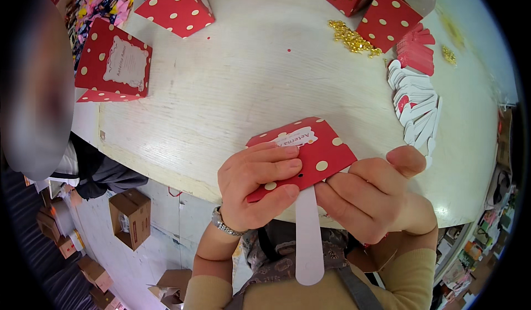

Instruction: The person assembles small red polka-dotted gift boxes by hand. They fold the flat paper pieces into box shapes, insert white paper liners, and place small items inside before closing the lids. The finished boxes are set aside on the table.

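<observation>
A red paper box (330, 156) with cream dots and a white label is tilted over the table's near edge. My left hand (257, 180) is closed around its left side, fingers on top and thumb near the lower edge. A small dark hole shows by that thumb. From the box's near edge hangs a long white paper strip (310, 243) with a rounded end. My right hand (376, 194) is curled at the box's right corner, its fingertips against the strip's upper end. Its grip is partly hidden under the box.
Red dotted boxes (177, 8) stand along the far side, another box (113, 61) at the left. On the right lie gold fasteners (354, 38), red strips (416, 50) and white strips (417, 105). A person (41, 89) is at the left; cartons (130, 219) sit on the floor.
</observation>
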A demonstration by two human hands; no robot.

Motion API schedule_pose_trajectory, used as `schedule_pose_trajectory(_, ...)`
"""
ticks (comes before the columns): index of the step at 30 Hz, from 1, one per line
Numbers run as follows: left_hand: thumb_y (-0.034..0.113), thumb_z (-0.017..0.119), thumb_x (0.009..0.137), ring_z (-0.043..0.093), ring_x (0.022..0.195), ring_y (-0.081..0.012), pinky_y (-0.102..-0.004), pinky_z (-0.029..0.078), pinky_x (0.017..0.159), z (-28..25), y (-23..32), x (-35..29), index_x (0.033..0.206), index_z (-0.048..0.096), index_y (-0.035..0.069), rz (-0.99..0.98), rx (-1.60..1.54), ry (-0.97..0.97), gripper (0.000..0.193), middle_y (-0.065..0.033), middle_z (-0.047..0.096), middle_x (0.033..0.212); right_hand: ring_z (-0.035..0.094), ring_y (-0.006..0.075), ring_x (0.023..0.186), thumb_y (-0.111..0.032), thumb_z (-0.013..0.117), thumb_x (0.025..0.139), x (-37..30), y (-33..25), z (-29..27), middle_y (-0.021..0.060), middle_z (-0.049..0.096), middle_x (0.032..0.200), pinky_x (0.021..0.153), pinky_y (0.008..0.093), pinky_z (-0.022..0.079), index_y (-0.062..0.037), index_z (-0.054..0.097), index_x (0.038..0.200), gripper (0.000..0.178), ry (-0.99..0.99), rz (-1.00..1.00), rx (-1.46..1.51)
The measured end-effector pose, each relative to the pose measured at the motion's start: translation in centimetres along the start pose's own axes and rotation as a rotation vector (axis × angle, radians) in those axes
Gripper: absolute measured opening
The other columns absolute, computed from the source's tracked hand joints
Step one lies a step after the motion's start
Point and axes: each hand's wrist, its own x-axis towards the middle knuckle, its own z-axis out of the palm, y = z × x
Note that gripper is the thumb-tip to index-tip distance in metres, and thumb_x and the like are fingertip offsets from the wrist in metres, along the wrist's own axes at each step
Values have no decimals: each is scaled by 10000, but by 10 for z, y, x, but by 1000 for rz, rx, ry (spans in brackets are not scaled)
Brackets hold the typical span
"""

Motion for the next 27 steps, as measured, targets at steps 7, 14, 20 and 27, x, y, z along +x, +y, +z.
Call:
schedule_pose_trajectory(7, 68, 737, 653, 665, 857, -266, -386, 516, 804, -1, 3, 7, 872, 663, 31, -47, -26, -6, 235, -138, 685, 938, 495, 57, 764, -47, 617, 564, 15, 6, -19, -108, 544, 802, 679, 351, 303, -156, 622, 726, 195, -198, -180, -208)
schedule_pose_trajectory(14, 68, 742, 643, 665, 822, -289, -392, 552, 682, -3, -3, 13, 832, 653, 88, 145, 47, -49, 210, -111, 663, 899, 435, 103, 762, -110, 676, 517, 21, -3, -14, -150, 516, 793, 757, 438, 260, -251, 649, 762, 284, -183, 88, -45)
schedule_pose_trajectory(20, 69, 734, 657, 668, 809, -288, -394, 561, 675, -2, -3, 11, 825, 640, 96, 157, 80, -26, 194, -104, 658, 887, 422, 81, 760, -101, 662, 602, -5, 2, -1, -141, 471, 827, 728, 364, 284, -248, 647, 788, 238, -83, -178, -345)
schedule_pose_trajectory(27, 76, 764, 665, 670, 784, -261, -375, 546, 716, -3, 4, 13, 789, 602, 95, 108, 148, -8, 204, -78, 663, 818, 556, 155, 757, -181, 733, 645, 14, 14, 13, -15, 602, 956, 769, 386, 355, -144, 624, 839, 226, 74, 142, 90)
